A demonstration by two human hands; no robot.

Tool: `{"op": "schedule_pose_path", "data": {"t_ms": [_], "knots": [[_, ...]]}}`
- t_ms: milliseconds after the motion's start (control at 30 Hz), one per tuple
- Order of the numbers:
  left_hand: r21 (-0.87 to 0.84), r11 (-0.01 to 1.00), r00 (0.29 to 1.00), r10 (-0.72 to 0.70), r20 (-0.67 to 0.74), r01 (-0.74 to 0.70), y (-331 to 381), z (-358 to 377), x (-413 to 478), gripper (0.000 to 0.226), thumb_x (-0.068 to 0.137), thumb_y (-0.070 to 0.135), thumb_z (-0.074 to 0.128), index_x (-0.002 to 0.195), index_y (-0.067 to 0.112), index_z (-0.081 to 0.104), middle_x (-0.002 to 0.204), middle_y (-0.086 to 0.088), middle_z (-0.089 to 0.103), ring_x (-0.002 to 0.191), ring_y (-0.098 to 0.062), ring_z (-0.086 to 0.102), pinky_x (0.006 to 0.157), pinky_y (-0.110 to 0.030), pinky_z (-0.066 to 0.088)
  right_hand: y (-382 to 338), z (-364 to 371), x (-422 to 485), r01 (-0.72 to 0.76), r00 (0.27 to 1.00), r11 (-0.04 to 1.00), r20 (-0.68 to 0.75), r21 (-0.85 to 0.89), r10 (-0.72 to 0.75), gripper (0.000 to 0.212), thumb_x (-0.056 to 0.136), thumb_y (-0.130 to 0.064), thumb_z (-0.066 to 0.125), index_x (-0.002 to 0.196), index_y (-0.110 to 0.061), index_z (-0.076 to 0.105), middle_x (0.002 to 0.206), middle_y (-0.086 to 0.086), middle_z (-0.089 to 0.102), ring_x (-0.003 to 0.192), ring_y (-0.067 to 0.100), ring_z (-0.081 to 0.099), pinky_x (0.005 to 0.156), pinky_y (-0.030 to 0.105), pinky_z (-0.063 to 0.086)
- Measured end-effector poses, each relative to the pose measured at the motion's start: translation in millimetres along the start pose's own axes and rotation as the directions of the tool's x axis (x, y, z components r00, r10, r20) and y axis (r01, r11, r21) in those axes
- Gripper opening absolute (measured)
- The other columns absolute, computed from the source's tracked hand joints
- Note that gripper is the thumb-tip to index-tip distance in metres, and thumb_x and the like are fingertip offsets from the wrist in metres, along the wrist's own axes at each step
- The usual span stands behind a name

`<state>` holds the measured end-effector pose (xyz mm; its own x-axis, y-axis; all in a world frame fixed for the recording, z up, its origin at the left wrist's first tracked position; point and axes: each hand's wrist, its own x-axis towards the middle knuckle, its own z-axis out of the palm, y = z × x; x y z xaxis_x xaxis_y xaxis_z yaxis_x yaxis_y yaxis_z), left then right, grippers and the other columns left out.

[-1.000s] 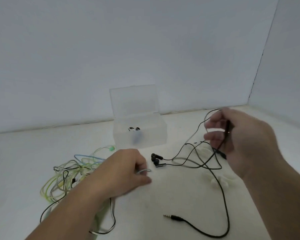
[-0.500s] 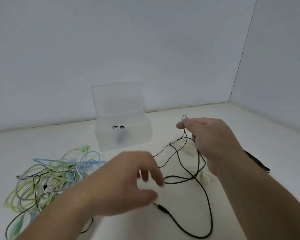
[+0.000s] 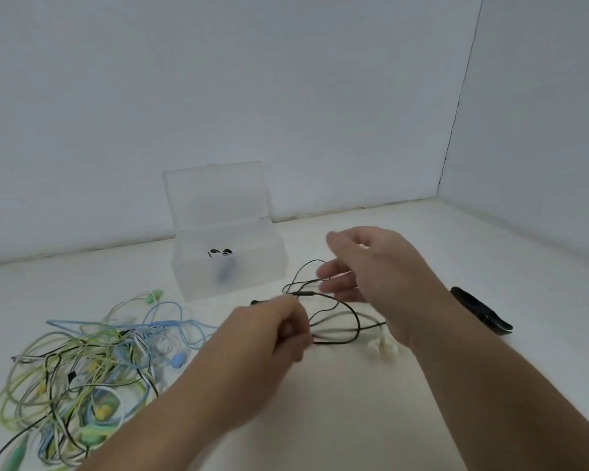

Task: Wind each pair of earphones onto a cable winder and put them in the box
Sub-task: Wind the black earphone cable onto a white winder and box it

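Note:
Black earphones lie in loose loops on the white table between my hands. My left hand pinches the cable near its earbud end, fingers closed on it. My right hand hovers over the loops with fingers spread, and the cable runs past its fingertips. The clear plastic box stands behind with its lid up, and a wound pair of earphones sits inside. A white cable winder lies by my right wrist.
A tangle of green, blue, white and black earphones covers the table's left side. A black winder or clip lies at the right, beyond my right forearm. Walls meet in a corner at the back right.
My left hand has moved forward and closed on the black cable. My right hand has opened and lifted slightly. The view has shifted, so the box sits a little further right in frame.

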<state>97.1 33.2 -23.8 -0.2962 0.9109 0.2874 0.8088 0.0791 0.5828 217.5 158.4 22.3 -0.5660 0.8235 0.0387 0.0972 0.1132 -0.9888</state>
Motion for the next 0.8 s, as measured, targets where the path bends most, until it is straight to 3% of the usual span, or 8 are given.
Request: {"op": "schedule_pose_path", "data": {"t_ms": [100, 167, 267, 367, 533, 667, 733, 800], "knots": [[-0.149, 0.989, 0.964, -0.056, -0.258, 0.018, -3.4, -2.3, 4.2, 0.019, 0.091, 0.02, 0.065, 0.078, 0.031, 0.056, 0.064, 0.007, 0.064, 0.055, -0.013, 0.057, 0.055, -0.029, 0.046, -1.4, 3.6, -10.3, 0.084, 0.942, 0.975, 0.335, -0.203, -0.012, 0.026, 0.093, -0.036, 0.065, 0.088, -0.012, 0.072, 0.078, 0.006, 0.076, 0.075, 0.019, 0.074, 0.073, 0.026, 0.058], [-0.19, 0.982, 0.921, -0.09, -0.379, 0.017, -7.3, -5.4, 6.2, 0.018, 0.091, 0.019, 0.064, 0.078, 0.029, 0.056, 0.062, 0.005, 0.063, 0.055, -0.015, 0.057, 0.052, -0.027, 0.044, -2.0, 3.4, -14.3, 0.157, 0.919, 0.934, 0.394, -0.32, -0.019, 0.019, 0.09, -0.03, 0.07, 0.086, -0.012, 0.074, 0.064, 0.001, 0.071, 0.062, 0.013, 0.07, 0.065, 0.021, 0.055], [-0.164, 0.986, 0.88, -0.07, -0.47, -0.009, -9.7, -1.4, 6.0, 0.015, 0.093, 0.023, 0.064, 0.088, 0.034, 0.054, 0.074, 0.01, 0.061, 0.061, -0.009, 0.057, 0.06, -0.029, 0.046, -2.8, -0.4, -10.6, 0.183, 0.964, 0.936, 0.244, -0.302, -0.11, 0.015, 0.09, -0.023, 0.067, 0.08, -0.015, 0.075, 0.049, -0.005, 0.052, 0.047, 0.013, 0.054, 0.065, 0.038, 0.055], [0.115, 0.981, 0.838, 0.195, -0.509, -0.159, 3.0, 2.8, 2.5, 0.02, 0.089, 0.03, 0.061, 0.107, 0.029, 0.052, 0.099, 0.015, 0.05, 0.083, -0.001, 0.052, 0.073, -0.015, 0.041, 0.1, -5.2, -0.1, 0.106, 0.99, 0.983, -0.076, -0.149, -0.119, 0.018, 0.091, -0.022, 0.063, 0.079, -0.017, 0.075, 0.049, -0.01, 0.05, 0.05, 0.012, 0.054, 0.063, 0.032, 0.051], [0.275, 0.824, 0.808, 0.554, -0.203, -0.495, 28.3, 43.5, -5.9, 0.016, 0.085, 0.016, 0.052, 0.096, 0.02, 0.063, 0.09, 0.003, 0.06, 0.075, -0.019, 0.059, 0.063, -0.031, 0.052, 0.2, -8.3, 6.9, 0.021, 0.966, 0.996, -0.258, 0.081, 0.001, 0.019, 0.092, -0.016, 0.061, 0.079, -0.015, 0.075, 0.065, -0.001, 0.056, 0.063, 0.016, 0.052, 0.063, 0.029, 0.046], [0.197, 0.877, 0.895, 0.407, 0.181, -0.438, 28.5, 72.5, -7.2, 0.05, 0.079, 0.038, 0.049, 0.129, 0.034, 0.044, 0.13, 0.005, 0.054, 0.105, -0.016, 0.058, 0.08, -0.031, 0.057, -0.2, -6.6, 5.7, -0.004, 0.979, 0.994, -0.203, 0.11, 0.026, 0.021, 0.093, -0.016, 0.058, 0.08, -0.015, 0.075, 0.068, 0.0, 0.057, 0.065, 0.016, 0.051, 0.062, 0.027, 0.043], [0.283, 0.891, 0.915, 0.271, 0.298, -0.356, 28.0, 69.7, -2.8, 0.07, 0.078, 0.061, 0.033, 0.144, 0.048, 0.011, 0.158, 0.012, 0.022, 0.136, -0.014, 0.032, 0.111, -0.035, 0.036, -0.6, -6.9, 5.3, 0.001, 0.982, 0.993, -0.19, 0.116, 0.021, 0.022, 0.093, -0.016, 0.058, 0.079, -0.016, 0.075, 0.067, -0.001, 0.058, 0.064, 0.015, 0.052, 0.064, 0.028, 0.044], [0.32, 0.885, 0.912, 0.226, 0.342, -0.339, 22.0, 68.5, -1.9, 0.076, 0.074, 0.07, 0.014, 0.146, 0.054, -0.005, 0.163, 0.021, -0.001, 0.143, -0.013, 0.014, 0.12, -0.037, 0.017, -0.8, -6.7, 4.8, 0.006, 0.984, 0.993, -0.18, 0.121, 0.016, 0.022, 0.093, -0.017, 0.059, 0.078, -0.017, 0.075, 0.065, -0.002, 0.058, 0.062, 0.014, 0.054, 0.064, 0.026, 0.045]]}}
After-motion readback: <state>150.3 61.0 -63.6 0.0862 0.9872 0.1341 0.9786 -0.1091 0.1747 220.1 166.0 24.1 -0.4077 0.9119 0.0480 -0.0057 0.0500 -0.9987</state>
